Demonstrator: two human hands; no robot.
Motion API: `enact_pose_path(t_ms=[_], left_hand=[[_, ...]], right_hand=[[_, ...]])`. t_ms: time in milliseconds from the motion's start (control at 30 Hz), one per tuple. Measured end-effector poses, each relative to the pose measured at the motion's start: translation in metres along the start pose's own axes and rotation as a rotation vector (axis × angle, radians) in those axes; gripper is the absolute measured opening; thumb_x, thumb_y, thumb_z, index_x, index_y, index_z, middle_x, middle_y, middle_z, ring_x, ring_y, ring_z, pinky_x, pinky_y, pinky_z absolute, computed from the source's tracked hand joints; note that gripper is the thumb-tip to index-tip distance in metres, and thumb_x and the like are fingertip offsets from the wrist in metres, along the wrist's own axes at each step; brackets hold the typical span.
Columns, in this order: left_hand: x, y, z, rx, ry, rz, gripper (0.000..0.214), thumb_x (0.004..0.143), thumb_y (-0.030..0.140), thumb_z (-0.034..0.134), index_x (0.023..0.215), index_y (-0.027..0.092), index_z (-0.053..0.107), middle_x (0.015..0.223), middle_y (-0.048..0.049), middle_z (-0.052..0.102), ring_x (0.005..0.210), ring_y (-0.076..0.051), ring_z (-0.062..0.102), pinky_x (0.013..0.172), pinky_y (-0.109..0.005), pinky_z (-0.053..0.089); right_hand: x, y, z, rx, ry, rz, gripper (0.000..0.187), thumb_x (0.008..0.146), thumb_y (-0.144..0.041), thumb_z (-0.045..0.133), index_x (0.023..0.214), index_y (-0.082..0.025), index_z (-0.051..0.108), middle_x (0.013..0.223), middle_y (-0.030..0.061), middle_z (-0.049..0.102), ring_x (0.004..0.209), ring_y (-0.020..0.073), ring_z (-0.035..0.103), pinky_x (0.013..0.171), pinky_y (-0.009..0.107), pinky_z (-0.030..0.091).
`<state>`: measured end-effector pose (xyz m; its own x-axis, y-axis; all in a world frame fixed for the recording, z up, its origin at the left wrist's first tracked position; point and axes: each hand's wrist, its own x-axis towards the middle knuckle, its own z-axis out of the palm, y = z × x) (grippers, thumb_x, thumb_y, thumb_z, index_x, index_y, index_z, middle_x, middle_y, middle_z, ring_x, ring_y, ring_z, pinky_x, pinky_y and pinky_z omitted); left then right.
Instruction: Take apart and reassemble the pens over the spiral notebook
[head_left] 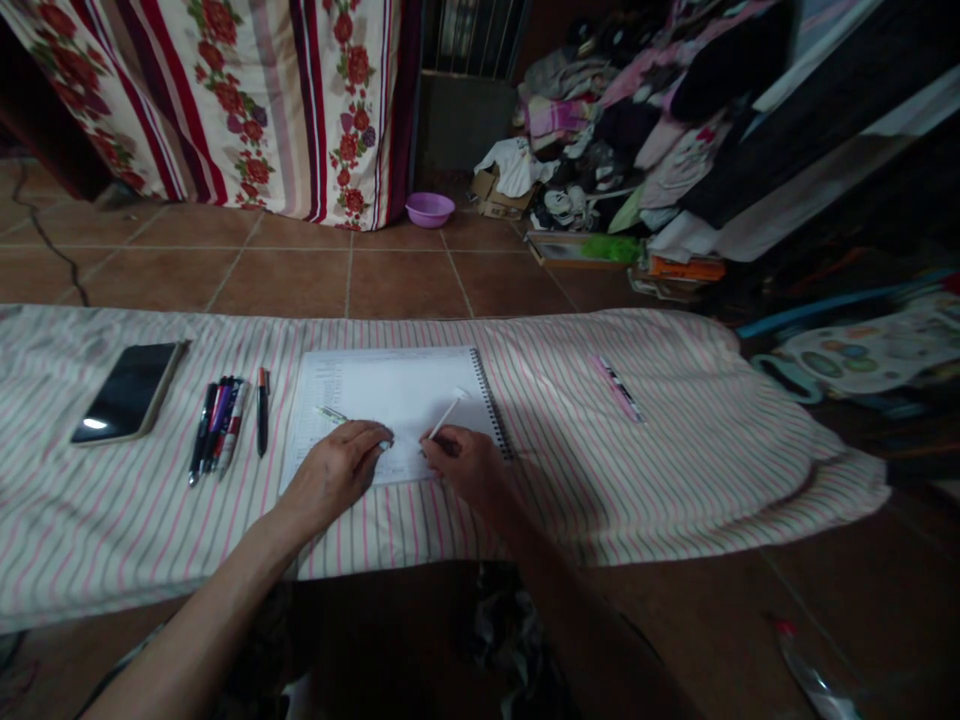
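Observation:
A spiral-bound notebook (390,400) lies open on a pink-striped cloth (600,470). My right hand (463,465) is closed round a white pen (448,413), its tip on the lower part of the page. My left hand (337,470) rests on the lower left of the page with its fingers curled, close to a thin pale pen (330,413) that lies on the paper. I cannot make out whether the left fingers hold anything.
Left of the notebook lie several pens (217,425) and one separate pen (262,410), then a dark phone (127,392). A pink pen (616,387) lies to the right. Beyond the cloth are floor tiles, a purple bowl (430,209), a flowered curtain (225,100) and piled clothes (637,120).

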<state>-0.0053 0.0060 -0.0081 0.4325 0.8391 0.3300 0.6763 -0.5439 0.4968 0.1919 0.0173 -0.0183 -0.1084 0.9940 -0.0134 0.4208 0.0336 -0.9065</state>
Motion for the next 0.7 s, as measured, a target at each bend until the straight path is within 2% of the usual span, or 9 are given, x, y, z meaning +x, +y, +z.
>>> enact_pose_path(t_ms=[233, 400, 533, 700], left_hand=[[0.001, 0.000, 0.001, -0.003, 0.011, 0.002, 0.024, 0.086, 0.018, 0.042, 0.101, 0.018, 0.060, 0.097, -0.0084, 0.065, 0.090, -0.018, 0.061, 0.081, -0.033, 0.051], [0.002, 0.000, 0.001, 0.007, 0.072, 0.014, 0.023, 0.085, 0.019, 0.044, 0.100, 0.018, 0.061, 0.095, -0.0082, 0.066, 0.088, -0.017, 0.061, 0.079, -0.032, 0.052], [0.003, 0.002, 0.000, 0.023, 0.094, 0.002, 0.023, 0.085, 0.020, 0.045, 0.101, 0.017, 0.061, 0.094, -0.0086, 0.066, 0.087, -0.018, 0.062, 0.078, -0.032, 0.052], [0.004, 0.004, 0.000, 0.034, 0.108, -0.002, 0.022, 0.084, 0.021, 0.046, 0.100, 0.016, 0.061, 0.094, -0.0094, 0.066, 0.086, -0.018, 0.062, 0.077, -0.032, 0.052]], right_hand=[[-0.001, -0.002, -0.001, -0.019, -0.040, -0.014, 0.019, 0.073, -0.034, 0.057, 0.064, -0.020, 0.066, 0.050, -0.0015, 0.059, 0.048, 0.0124, 0.054, 0.046, 0.021, 0.037], [0.003, -0.004, -0.001, 0.139, -0.052, 0.067, 0.018, 0.073, -0.034, 0.056, 0.068, -0.019, 0.064, 0.054, -0.0014, 0.059, 0.045, 0.0110, 0.054, 0.043, 0.021, 0.040], [0.005, -0.008, -0.002, 0.296, -0.003, 0.119, 0.018, 0.072, -0.035, 0.056, 0.075, -0.018, 0.062, 0.057, -0.0017, 0.059, 0.043, 0.0094, 0.051, 0.039, 0.020, 0.040], [0.003, -0.014, 0.002, 0.337, 0.048, 0.069, 0.018, 0.075, -0.032, 0.053, 0.082, -0.018, 0.061, 0.058, -0.0019, 0.058, 0.044, 0.0079, 0.051, 0.039, 0.018, 0.040]])
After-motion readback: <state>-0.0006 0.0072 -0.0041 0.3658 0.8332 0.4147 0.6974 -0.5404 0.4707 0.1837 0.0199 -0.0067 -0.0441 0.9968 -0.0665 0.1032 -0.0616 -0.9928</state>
